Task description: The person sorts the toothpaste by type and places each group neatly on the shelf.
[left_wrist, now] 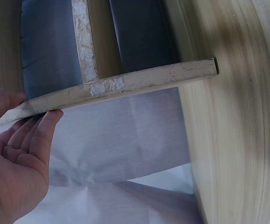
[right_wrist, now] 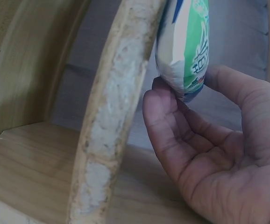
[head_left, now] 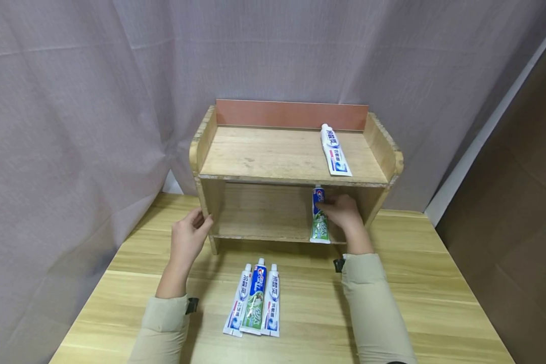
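We see the right hand [head_left: 343, 212] pinching a plump blue-and-green toothpaste tube [head_left: 320, 222] at the lower shelf [head_left: 264, 210]. Only the left wrist view clearly shows us chipped patches [left_wrist: 108, 86] on the side panel [left_wrist: 160, 74] the left hand [left_wrist: 20, 161] grips.

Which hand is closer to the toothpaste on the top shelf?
Right. The right hand is below that toothpaste, pinching another tube at the lower shelf. The left hand is farther off, gripping the left side panel.
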Demonstrator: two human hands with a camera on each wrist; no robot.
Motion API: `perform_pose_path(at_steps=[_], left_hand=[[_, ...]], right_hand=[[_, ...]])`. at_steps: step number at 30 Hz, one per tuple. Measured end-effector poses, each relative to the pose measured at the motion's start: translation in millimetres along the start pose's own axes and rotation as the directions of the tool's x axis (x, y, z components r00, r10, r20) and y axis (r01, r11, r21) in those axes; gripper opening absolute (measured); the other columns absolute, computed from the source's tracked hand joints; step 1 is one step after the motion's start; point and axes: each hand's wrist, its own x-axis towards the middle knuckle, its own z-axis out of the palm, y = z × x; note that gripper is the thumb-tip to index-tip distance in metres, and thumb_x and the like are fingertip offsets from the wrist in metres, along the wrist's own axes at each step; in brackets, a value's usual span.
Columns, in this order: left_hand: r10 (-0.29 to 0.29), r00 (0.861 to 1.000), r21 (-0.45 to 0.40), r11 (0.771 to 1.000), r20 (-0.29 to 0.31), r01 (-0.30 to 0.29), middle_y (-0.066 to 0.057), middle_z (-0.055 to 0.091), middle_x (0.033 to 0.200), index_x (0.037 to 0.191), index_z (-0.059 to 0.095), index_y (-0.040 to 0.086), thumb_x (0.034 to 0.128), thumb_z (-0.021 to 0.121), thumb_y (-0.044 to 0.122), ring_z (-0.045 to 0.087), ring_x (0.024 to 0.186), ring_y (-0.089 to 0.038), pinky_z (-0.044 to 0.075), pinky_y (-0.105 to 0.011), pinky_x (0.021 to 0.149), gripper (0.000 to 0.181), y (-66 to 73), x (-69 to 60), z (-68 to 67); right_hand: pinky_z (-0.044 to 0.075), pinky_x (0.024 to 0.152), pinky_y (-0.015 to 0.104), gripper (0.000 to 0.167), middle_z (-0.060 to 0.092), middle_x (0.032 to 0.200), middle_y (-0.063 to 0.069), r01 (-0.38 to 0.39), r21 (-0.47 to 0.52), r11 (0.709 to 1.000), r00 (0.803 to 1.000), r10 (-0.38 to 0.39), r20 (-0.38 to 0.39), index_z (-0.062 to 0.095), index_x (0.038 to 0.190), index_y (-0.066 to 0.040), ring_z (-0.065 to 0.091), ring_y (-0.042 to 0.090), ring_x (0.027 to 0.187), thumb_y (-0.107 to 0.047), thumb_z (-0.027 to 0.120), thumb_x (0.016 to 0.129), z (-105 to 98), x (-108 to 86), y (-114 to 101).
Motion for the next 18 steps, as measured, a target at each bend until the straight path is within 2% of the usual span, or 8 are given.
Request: perform_pose_path(at_steps=[3,10,18], left_hand=[[0.001,1.000,-0.005,1.000,-0.001,-0.001,-0.022,0.072,0.111,0.116,0.071,0.001,0.0938,0.069,0.013,0.072,0.102,-0.033,0.061,-0.030,0.085,0.025,0.2,-0.2,0.2],[0.006,1.000,-0.007,1.000,0.004,-0.006,-0.022,0.072,0.111,0.117,0.071,0.000,0.0944,0.069,0.013,0.071,0.103,-0.033,0.060,-0.029,0.085,0.026,0.2,-0.9,-0.1],[0.004,1.000,0.009,1.000,0.007,-0.004,-0.021,0.072,0.111,0.117,0.071,0.000,0.0948,0.068,0.013,0.071,0.103,-0.032,0.061,-0.030,0.084,0.026,-1.0,-0.2,-0.2]], right_hand=[[0.049,0.052,0.029,0.036,0.064,0.070,0.010,0.002,-0.006,1.000,1.000,-0.002,-0.012,0.071,0.085,0.002,0.055,0.022,0.062,-0.033,0.072,0.091,1.3,1.0,1.9],[0.056,0.063,0.032,0.038,0.072,0.084,0.017,-0.022,0.014,1.000,1.000,0.023,-0.021,0.073,0.112,0.005,0.066,0.027,0.073,-0.028,0.068,0.094,2.2,2.6,2.6],[0.056,0.058,0.028,0.040,0.072,0.086,0.018,-0.067,0.093,0.993,0.998,0.068,-0.008,0.068,0.116,0.008,0.066,0.022,0.068,-0.027,0.066,0.096,1.4,0.8,-0.5]])
